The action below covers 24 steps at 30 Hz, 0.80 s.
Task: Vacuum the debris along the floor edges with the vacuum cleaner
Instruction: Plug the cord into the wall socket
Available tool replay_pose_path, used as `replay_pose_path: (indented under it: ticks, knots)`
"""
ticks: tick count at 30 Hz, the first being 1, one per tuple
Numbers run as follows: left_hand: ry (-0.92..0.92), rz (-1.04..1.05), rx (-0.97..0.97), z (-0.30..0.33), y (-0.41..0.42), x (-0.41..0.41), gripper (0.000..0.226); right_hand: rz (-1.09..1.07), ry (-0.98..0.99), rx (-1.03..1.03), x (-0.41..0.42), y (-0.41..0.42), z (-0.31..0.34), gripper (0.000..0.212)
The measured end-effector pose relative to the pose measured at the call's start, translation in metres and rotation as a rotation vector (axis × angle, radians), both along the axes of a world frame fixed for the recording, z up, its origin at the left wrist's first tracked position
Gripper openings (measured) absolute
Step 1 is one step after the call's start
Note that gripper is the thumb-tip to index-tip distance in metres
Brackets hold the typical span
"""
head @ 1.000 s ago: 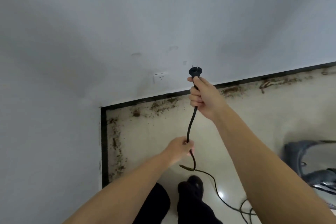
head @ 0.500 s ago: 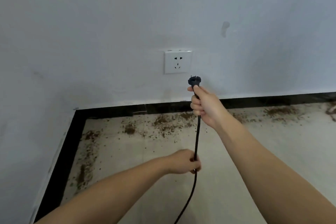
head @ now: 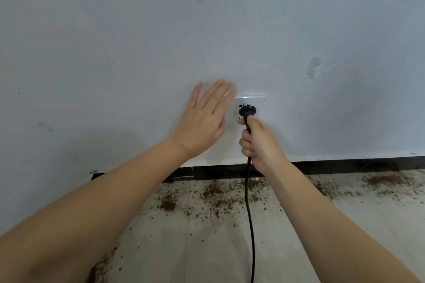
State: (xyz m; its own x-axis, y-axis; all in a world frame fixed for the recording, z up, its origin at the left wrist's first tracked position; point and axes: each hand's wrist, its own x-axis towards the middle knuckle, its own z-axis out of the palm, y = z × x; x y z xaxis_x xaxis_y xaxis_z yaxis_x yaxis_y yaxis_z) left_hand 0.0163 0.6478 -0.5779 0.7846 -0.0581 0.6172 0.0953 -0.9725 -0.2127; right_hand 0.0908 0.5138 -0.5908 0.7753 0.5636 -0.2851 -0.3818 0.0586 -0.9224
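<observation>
Keep right grip (head: 258, 142) curled on plug (head: 247, 111) cord, left grip (head: 203, 117) flat and empty beside socket (head: 251, 103); align pins, push straight.

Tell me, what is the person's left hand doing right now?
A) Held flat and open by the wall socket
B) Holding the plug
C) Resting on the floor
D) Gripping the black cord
A: the left hand is spread with straight fingers beside the white wall socket, while the right hand holds the black plug at the socket.
</observation>
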Motion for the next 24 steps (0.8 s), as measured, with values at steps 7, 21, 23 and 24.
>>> replay_pose_path:
  ticks: [7,21,23,24]
  knots:
    - [0.129,0.304,0.298,-0.014,0.034,0.024,0.130,0.016,-0.050,-0.058,0.007,-0.001,-0.007,0.028]
    - [0.065,0.384,0.421,-0.028,0.045,0.040,0.140,0.073,0.032,-0.069,0.018,0.012,0.001,0.030]
    - [0.062,0.361,0.394,-0.029,0.045,0.041,0.141,0.060,0.050,-0.051,0.023,0.011,0.005,0.030]
    - [0.062,0.349,0.380,-0.029,0.045,0.041,0.141,0.053,0.053,-0.043,0.026,0.012,0.005,0.030]
